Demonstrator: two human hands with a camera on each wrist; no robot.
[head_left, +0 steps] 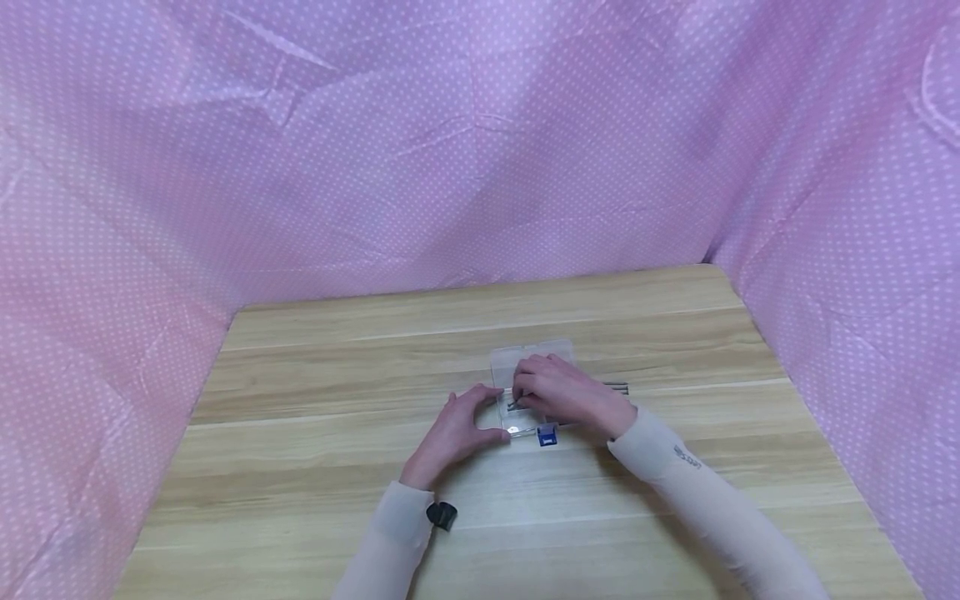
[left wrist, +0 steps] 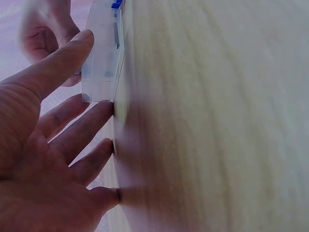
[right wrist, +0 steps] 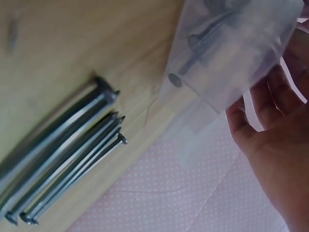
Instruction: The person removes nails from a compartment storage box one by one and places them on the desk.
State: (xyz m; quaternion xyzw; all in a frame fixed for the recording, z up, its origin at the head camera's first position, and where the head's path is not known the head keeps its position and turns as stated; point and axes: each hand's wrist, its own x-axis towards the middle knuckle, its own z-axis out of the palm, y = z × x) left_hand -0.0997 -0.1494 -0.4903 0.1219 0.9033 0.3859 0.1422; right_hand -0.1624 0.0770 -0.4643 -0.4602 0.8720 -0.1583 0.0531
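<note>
A small clear plastic box [head_left: 510, 423] sits on the table with its clear lid [head_left: 506, 358] folded back. My left hand [head_left: 457, 425] grips the box's left side, thumb at the near corner and fingertips at the far one. Its spread fingers [left wrist: 79, 135] also show in the left wrist view. Over the box is my right hand [head_left: 558, 387], fingers curled down and pinching a small metal nail [head_left: 513, 406], mostly hidden beneath them. More nails [right wrist: 207, 36] show through the cloudy plastic in the right wrist view.
Several long metal nails [right wrist: 58, 159] lie side by side on the table to the box's right. A blue latch [head_left: 547, 436] is at the box's near edge. Pink dotted cloth [head_left: 450, 167] hangs behind and beside the wooden table [head_left: 322, 400].
</note>
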